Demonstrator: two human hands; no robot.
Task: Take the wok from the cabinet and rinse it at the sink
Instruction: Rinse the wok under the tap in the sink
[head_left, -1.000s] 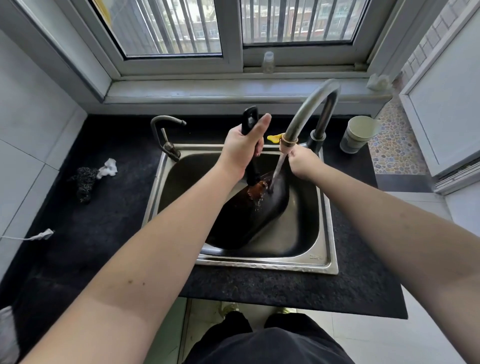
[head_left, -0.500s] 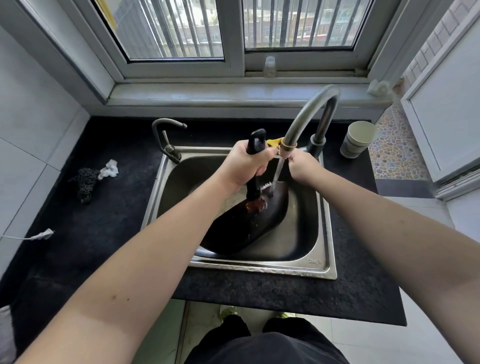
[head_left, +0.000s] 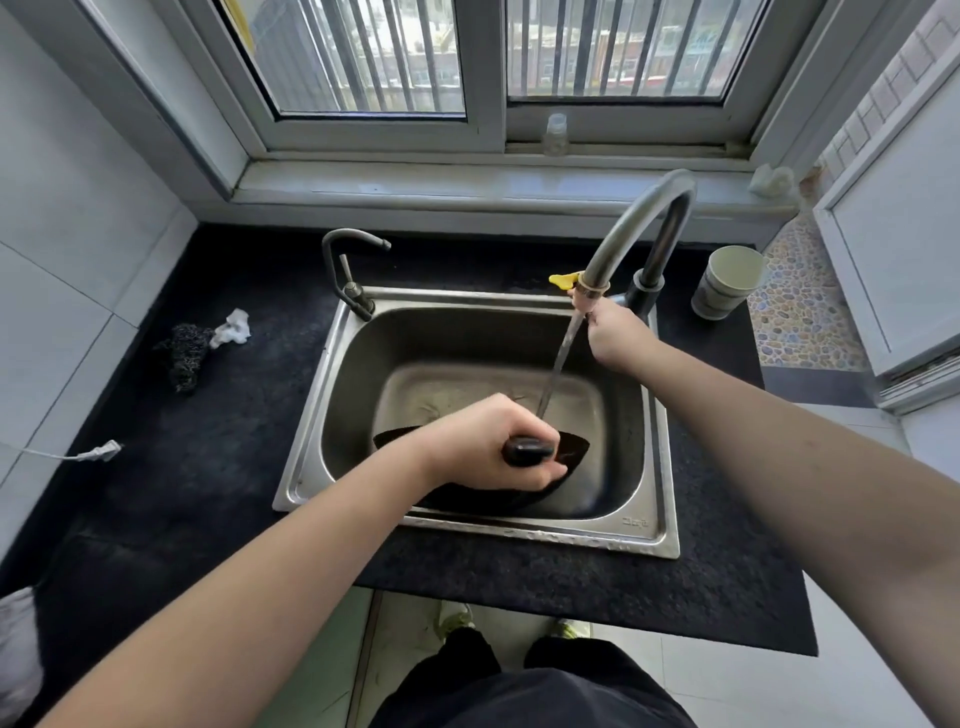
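The black wok (head_left: 569, 449) stands steeply tilted in the near part of the steel sink (head_left: 655, 457); my arm and hand hide most of it. My left hand (head_left: 485, 441) is shut on the wok's black handle (head_left: 529, 451), whose end points toward me. Water runs from the tall curved faucet (head_left: 631, 228) in a slanted stream (head_left: 558, 364) down to the wok's rim. My right hand (head_left: 615, 332) rests at the faucet's base by its lever, fingers closed around it.
A small second tap (head_left: 349, 270) stands at the sink's back left corner. A cup (head_left: 727, 280) sits on the black counter (head_left: 218, 441) at the right, a dark scrubber (head_left: 184, 353) and white rag (head_left: 232, 327) at the left. A cable plug (head_left: 101, 451) lies near the left wall.
My left hand has pulled the wok handle toward me and down, from near the faucet to the sink's front. The wok is tipped steeper. My right hand stayed at the faucet.
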